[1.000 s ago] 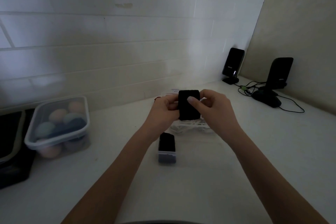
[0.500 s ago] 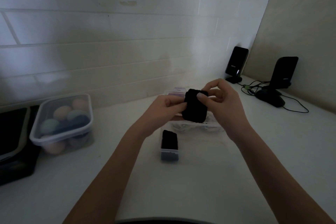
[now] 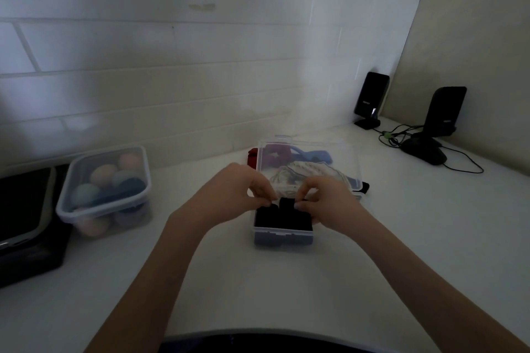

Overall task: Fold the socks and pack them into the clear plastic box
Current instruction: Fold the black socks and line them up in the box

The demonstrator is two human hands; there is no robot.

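Note:
A small clear plastic box point(image 3: 282, 237) sits on the white counter in front of me, its lid point(image 3: 308, 163) hinged open toward the wall. Black folded socks point(image 3: 282, 219) fill the box. My left hand point(image 3: 235, 193) and my right hand point(image 3: 327, 200) are both over the box's far edge, fingertips pinching the black sock and pressing it down into the box. Through and behind the lid lie loose socks: a red one point(image 3: 253, 158), a blue one point(image 3: 315, 155), a pale patterned one point(image 3: 304, 173) and a black one point(image 3: 362, 188).
A lidded clear container of pastel sock balls point(image 3: 106, 189) stands at the left, beside a black device point(image 3: 25, 223). Two black speakers point(image 3: 371, 100) point(image 3: 443, 114) with cables point(image 3: 401, 135) sit in the right corner. A tiled wall runs close behind.
Both hands came down from chest height with the folded black sock and set it into the box. My view has tilted down and nearer to the box.

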